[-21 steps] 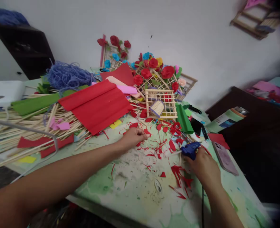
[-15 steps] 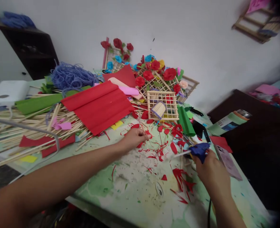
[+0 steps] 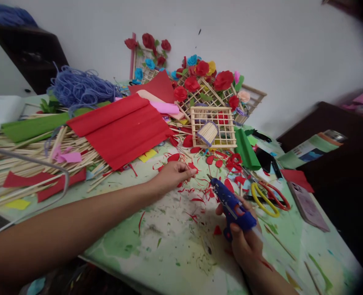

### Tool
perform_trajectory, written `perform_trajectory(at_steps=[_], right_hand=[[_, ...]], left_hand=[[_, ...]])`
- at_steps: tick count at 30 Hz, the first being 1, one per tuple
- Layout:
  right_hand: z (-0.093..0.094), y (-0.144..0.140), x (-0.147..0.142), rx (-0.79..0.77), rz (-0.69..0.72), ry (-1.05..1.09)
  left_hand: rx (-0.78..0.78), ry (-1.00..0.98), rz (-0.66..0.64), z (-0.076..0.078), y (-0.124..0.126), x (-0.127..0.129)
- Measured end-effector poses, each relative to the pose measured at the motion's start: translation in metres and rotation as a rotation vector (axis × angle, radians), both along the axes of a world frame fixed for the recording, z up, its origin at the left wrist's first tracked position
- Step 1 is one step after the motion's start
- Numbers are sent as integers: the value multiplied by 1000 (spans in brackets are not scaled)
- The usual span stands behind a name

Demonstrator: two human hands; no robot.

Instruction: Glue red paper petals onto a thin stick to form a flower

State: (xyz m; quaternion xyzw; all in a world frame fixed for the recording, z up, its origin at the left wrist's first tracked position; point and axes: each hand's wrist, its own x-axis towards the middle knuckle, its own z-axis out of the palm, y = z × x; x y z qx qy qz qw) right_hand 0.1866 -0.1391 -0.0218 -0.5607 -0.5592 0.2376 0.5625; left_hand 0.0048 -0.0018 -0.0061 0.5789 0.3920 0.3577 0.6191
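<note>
My right hand (image 3: 245,241) grips a blue glue gun (image 3: 230,203), lifted over the table with its nozzle pointing up-left at the red scraps. My left hand (image 3: 173,174) reaches across the table, its fingertips pinched on a small red paper petal (image 3: 191,167) among scattered red cuttings (image 3: 204,192). The petal is mostly hidden by the fingers. A small wooden stick lattice (image 3: 213,127) with a bundle of sticks on it lies just beyond the left hand.
Folded red crepe paper (image 3: 122,127), green paper (image 3: 30,127), bamboo sticks (image 3: 24,155) and purple yarn (image 3: 76,88) fill the left. Lattices with paper roses (image 3: 206,84) lean on the wall. Scissors (image 3: 267,196) and a phone (image 3: 307,205) lie at right.
My right hand has lifted the glue gun off the table and swung it left, nozzle now aimed at the left hand. Scissors under it came into sight. The left hand barely moved.
</note>
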Motion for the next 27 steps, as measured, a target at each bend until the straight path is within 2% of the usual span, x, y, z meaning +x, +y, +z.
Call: perform_trajectory(at_steps=[3, 6, 11, 17, 21, 27], right_hand=[[7, 3, -4, -38, -46, 113], [15, 9, -3, -116, -96, 229], [22, 14, -6, -254, -45, 415], [28, 12, -18, -317, 83, 362], [27, 11, -19, -301, 59, 333], [26, 13, -18, -314, 15, 358]], left_hand=[[-46, -58, -77, 2, -5, 1], [-24, -88, -156, 7, -15, 4], [4, -72, -316, 9, -31, 11], [105, -36, -319, 1, -34, 12], [104, -7, -296, 1, -33, 13], [103, 3, -337, 2, -35, 13]])
